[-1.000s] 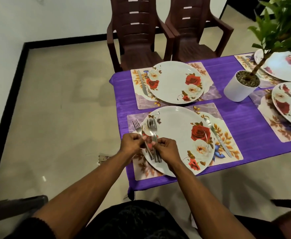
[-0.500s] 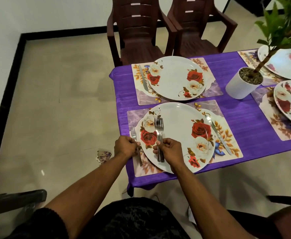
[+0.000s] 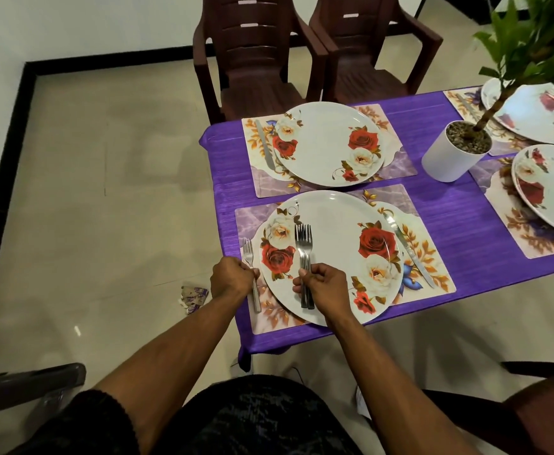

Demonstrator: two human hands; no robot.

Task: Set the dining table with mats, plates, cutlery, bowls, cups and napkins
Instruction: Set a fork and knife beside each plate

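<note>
A rose-patterned plate (image 3: 331,238) sits on the near floral mat (image 3: 433,277) on the purple tablecloth. My left hand (image 3: 231,279) pinches a single fork (image 3: 248,254) that lies on the mat just left of the plate. My right hand (image 3: 325,285) grips a bundle of forks (image 3: 303,244) over the plate's left half, tines pointing away from me. A knife (image 3: 407,249) lies on the mat right of the plate. The far mat holds a second plate (image 3: 328,142) with a knife (image 3: 264,142) at its left.
A white pot (image 3: 449,159) with a green plant stands right of the far plate. Two more plates on mats (image 3: 551,188) lie at the right edge. Two brown chairs (image 3: 252,60) stand beyond the table. A scrap of wrapper (image 3: 193,297) lies on the floor.
My left hand took one fork from the bundle and carried it left and down onto the mat beside the plate. My right hand kept the other forks over the plate.
</note>
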